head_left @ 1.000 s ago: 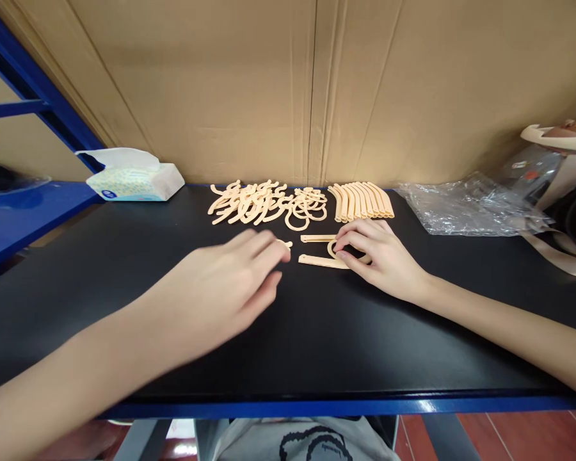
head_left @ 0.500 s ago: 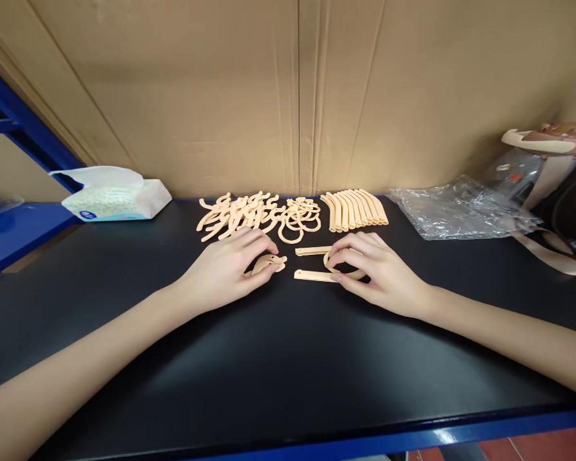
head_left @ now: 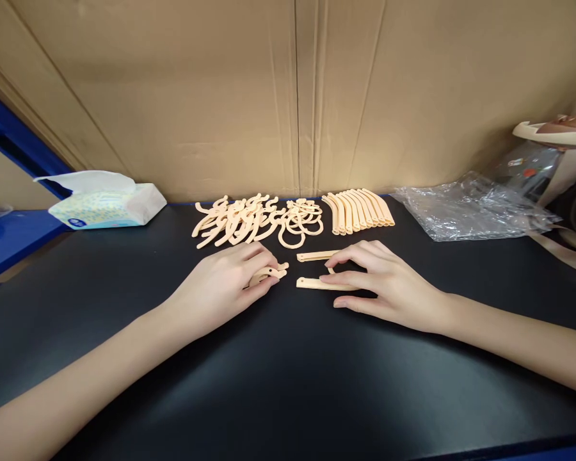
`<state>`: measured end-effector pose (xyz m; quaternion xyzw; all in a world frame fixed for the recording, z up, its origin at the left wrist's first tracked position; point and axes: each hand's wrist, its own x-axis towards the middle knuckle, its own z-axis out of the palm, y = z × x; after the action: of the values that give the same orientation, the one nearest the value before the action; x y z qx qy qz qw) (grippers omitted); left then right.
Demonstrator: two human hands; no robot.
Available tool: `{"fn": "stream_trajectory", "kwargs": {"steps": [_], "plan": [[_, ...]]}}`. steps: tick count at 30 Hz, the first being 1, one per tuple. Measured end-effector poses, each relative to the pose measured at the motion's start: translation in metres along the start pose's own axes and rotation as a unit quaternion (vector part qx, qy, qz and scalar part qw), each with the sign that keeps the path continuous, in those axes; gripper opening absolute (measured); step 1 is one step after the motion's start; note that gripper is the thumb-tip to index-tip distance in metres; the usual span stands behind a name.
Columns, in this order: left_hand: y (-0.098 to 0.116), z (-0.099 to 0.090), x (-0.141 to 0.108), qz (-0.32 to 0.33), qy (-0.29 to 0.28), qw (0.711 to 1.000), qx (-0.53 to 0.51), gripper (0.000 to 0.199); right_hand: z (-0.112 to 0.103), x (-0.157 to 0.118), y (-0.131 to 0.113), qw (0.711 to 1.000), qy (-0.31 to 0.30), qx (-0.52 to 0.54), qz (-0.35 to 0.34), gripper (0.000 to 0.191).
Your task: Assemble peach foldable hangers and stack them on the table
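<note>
My left hand has its thumb and fingers closed on a beige curved piece with a small dark hole and a forked tip, close to the black tabletop. Most of that piece is hidden behind the fingers. To the right, my right hand hovers low with thumb and fingers spread. Its index fingertip overlaps a straight beige strip, though I cannot tell whether it presses on it. Behind that lies a second beige strip. A curved beige piece shows partly between the right fingers.
At the back lie a heap of curved beige pieces, several beige rings and a neat row of beige strips. A tissue pack stands at left, a clear plastic bag at right. Cardboard rises behind.
My right thumb has moved toward me, away from the near strip, and the right fingers have spread. The left hand keeps its grip on the curved piece. The view has shifted slightly.
</note>
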<state>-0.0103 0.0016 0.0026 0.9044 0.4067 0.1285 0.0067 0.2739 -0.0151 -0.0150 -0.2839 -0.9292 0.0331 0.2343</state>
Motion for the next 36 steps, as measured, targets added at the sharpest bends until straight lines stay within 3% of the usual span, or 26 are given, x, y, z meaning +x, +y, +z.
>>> {"fn": "stream_trajectory", "kwargs": {"steps": [13,19,36], "plan": [[0.001,0.002,0.001,-0.026,0.010,0.998,-0.051,0.014,0.001,0.001,0.000,1.000,-0.003,-0.003,0.004,0.025],[0.002,0.002,-0.003,-0.032,0.019,0.998,-0.044,0.010,0.003,0.002,0.002,0.999,0.007,-0.002,0.032,0.014],[0.019,0.001,-0.008,0.033,0.062,0.993,-0.093,0.007,0.004,0.003,-0.001,0.998,0.055,0.013,0.041,0.005]]}}
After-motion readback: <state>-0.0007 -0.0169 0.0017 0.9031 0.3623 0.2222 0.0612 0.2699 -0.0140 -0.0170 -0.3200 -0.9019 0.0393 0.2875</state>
